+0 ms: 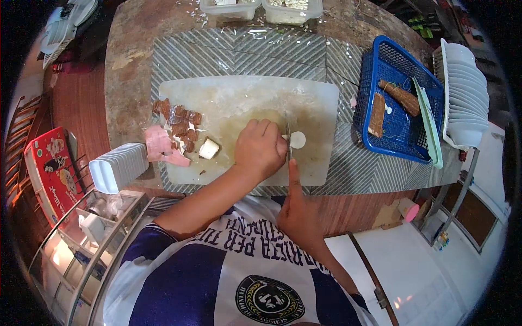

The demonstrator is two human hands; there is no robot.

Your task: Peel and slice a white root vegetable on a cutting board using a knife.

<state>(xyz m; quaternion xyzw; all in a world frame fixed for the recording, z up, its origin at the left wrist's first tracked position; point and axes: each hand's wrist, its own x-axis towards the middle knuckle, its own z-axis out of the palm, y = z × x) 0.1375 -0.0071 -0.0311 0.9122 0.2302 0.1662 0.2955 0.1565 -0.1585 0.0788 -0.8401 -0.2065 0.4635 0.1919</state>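
Note:
On the white cutting board [315, 103], my left hand [261, 146] is closed over a pale piece of root, probably cassava, mostly hidden beneath the fingers. My right hand [300, 214] grips a knife [287, 127], index finger stretched along it; the handle is hidden in the palm. The blade stands beside my left fingertips. Against its right side is a round white slice [298, 139]. Left of my left hand sits a thick white chunk [209, 148]. Farther left lie brown peelings [182, 122] and pink peel pieces [160, 145], partly over the board's edge.
At the right, a blue plastic basket [375, 130] holds brown roots [401, 98] and a pale green flat object [428, 122]. Beyond it stands a rack of white dishes [466, 87]. Two clear tubs [291, 15] of white bits stand at the far edge. White containers [117, 165] are stacked at left.

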